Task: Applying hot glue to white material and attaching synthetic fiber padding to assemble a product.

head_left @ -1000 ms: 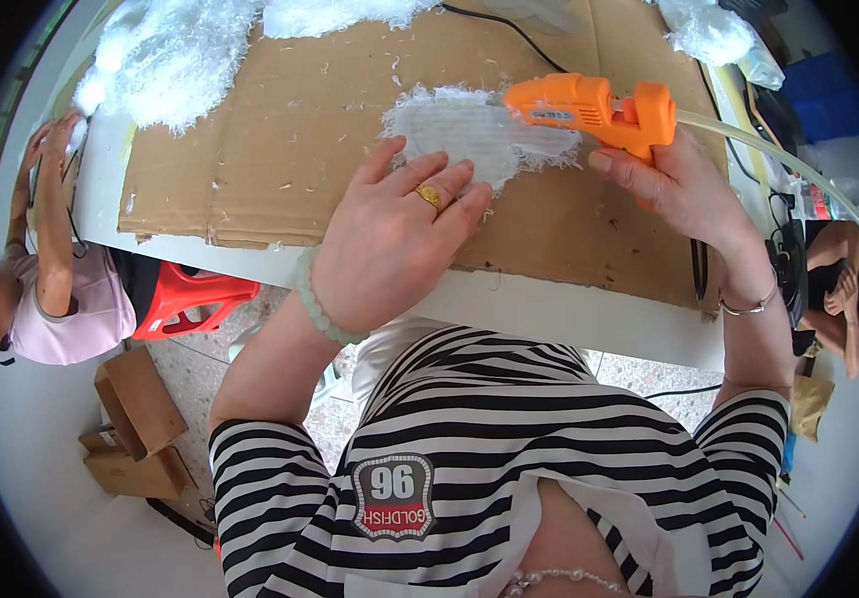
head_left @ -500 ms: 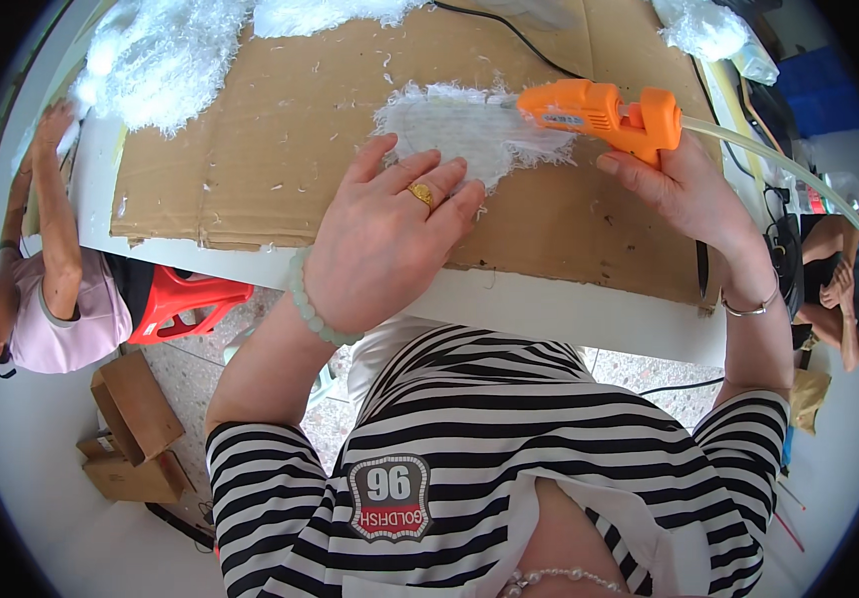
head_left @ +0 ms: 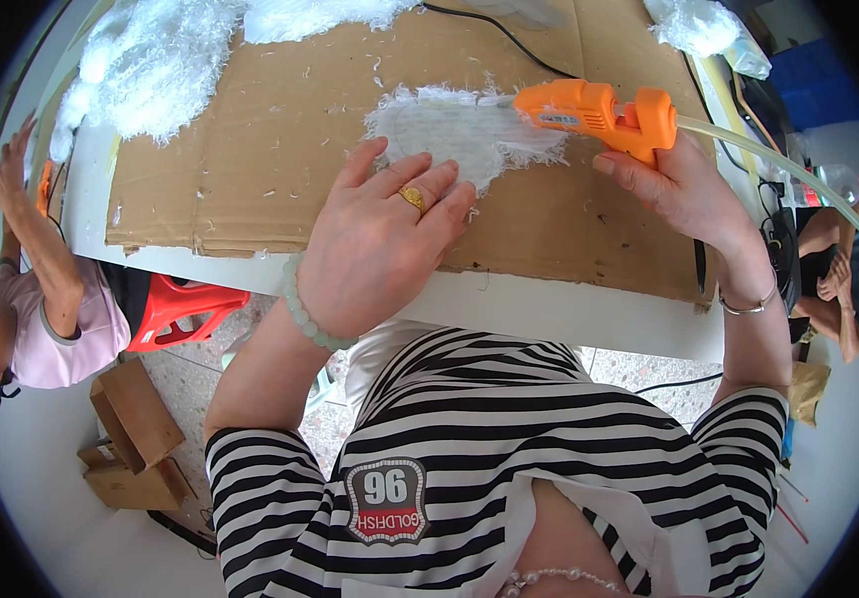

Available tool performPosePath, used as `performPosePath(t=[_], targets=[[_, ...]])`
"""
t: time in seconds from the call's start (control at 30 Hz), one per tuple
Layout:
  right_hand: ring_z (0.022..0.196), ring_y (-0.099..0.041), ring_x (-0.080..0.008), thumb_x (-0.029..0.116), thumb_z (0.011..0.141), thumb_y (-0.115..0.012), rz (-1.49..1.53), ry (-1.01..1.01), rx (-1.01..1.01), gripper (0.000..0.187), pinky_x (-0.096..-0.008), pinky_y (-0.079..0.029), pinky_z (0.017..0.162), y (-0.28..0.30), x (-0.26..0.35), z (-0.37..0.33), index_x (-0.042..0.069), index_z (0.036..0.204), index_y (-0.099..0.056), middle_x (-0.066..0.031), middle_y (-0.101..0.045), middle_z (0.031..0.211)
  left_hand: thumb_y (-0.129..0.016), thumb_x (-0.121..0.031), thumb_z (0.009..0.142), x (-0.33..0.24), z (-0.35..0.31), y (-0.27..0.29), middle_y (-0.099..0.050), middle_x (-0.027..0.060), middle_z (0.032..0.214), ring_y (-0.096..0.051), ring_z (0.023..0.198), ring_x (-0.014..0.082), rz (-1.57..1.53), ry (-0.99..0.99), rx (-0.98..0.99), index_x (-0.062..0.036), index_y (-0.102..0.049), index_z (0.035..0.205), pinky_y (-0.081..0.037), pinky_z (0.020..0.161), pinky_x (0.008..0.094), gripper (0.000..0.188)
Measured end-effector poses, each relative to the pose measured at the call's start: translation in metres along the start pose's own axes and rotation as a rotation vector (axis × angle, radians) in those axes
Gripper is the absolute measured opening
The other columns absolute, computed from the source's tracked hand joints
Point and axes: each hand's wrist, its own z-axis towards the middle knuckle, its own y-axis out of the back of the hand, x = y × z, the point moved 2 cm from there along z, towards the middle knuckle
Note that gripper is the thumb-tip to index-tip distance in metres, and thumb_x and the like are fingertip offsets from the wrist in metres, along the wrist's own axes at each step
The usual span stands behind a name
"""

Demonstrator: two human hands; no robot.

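Observation:
A fuzzy white piece of fabric [head_left: 429,125] with frayed edges lies flat on a sheet of cardboard [head_left: 280,189]. My left hand [head_left: 374,234] rests with its fingers spread over the near edge of this fabric, holding nothing. In my right hand [head_left: 684,189] is an orange hot glue gun [head_left: 589,110], gripped by its handle. Its nozzle points left and lies over the fabric's far edge; whether the tip touches it I cannot tell. A long translucent glue stick [head_left: 788,159] runs out of the back of the gun toward the right.
Fluffy white fabric heaps [head_left: 165,65] lie at the far left, with another bundle [head_left: 693,25] at the far right. A black cord [head_left: 509,35] crosses the cardboard. A co-worker [head_left: 60,319] sits at the left by a red stool [head_left: 185,314]; another person [head_left: 838,269] sits at the right.
The co-worker at the left has raised a hand, and an orange tool now shows beside it. My hands and the glue gun have barely moved; the view has shifted slightly.

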Motion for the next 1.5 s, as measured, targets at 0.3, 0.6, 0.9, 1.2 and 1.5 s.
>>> performPosePath(t=[0.3, 0.6, 0.9, 1.2, 1.5], targets=[[0.061, -0.040, -0.0038, 0.023, 0.090, -0.064, 0.106, -0.060, -0.044, 0.030, -0.0196, -0.035, 0.052, 0.012, -0.013, -0.014, 0.001, 0.108, -0.053, 0.0033, -0.049, 0.078, -0.066, -0.014, 0.077, 0.000, 0.000, -0.003, -0.066, 0.0080, 0.101, -0.063, 0.094, 0.0262, 0.010, -0.002, 0.017, -0.0066, -0.062, 0.099, -0.041, 0.093, 0.0481, 0.024], [0.063, -0.041, -0.0039, 0.023, 0.091, -0.062, 0.135, -0.091, -0.069, 0.026, -0.0193, -0.036, 0.055, 0.016, -0.011, -0.017, 0.003, 0.105, -0.056, 0.0036, -0.051, 0.079, -0.067, -0.013, 0.076, -0.001, 0.000, -0.001, -0.066, 0.0084, 0.103, -0.063, 0.095, 0.0264, 0.006, 0.001, 0.025, -0.0065, -0.063, 0.101, -0.041, 0.093, 0.0482, 0.026], [0.088, -0.057, -0.0139, 0.028, 0.096, -0.051, 0.499, -0.052, -0.121, 0.027, -0.0272, -0.048, 0.069, 0.004, -0.018, -0.015, 0.002, 0.103, -0.058, -0.0049, -0.061, 0.094, -0.069, -0.008, 0.075, -0.003, 0.001, 0.002, -0.066, 0.0079, 0.106, -0.063, 0.102, 0.0253, -0.009, 0.037, 0.077, -0.0078, -0.064, 0.104, -0.040, 0.097, 0.0461, 0.029], [0.100, -0.060, -0.0221, 0.031, 0.098, -0.046, 0.974, 0.025, -0.297, 0.034, -0.0397, -0.053, 0.087, -0.024, -0.015, 0.028, -0.001, 0.104, -0.057, -0.0114, -0.061, 0.100, -0.070, -0.010, 0.074, -0.003, 0.003, 0.000, -0.067, 0.0086, 0.104, -0.064, 0.098, 0.0249, -0.019, 0.014, 0.061, -0.0068, -0.064, 0.103, -0.041, 0.095, 0.0466, 0.029], [0.096, -0.062, -0.0217, 0.033, 0.096, -0.050, 1.025, -0.022, -0.309, 0.036, -0.0363, -0.052, 0.089, -0.031, -0.018, 0.034, -0.001, 0.105, -0.057, -0.0101, -0.061, 0.099, -0.071, -0.008, 0.073, -0.001, 0.004, 0.002, -0.067, 0.0072, 0.103, -0.064, 0.099, 0.0251, -0.027, 0.031, 0.068, -0.0060, -0.064, 0.102, -0.042, 0.094, 0.0455, 0.030]])
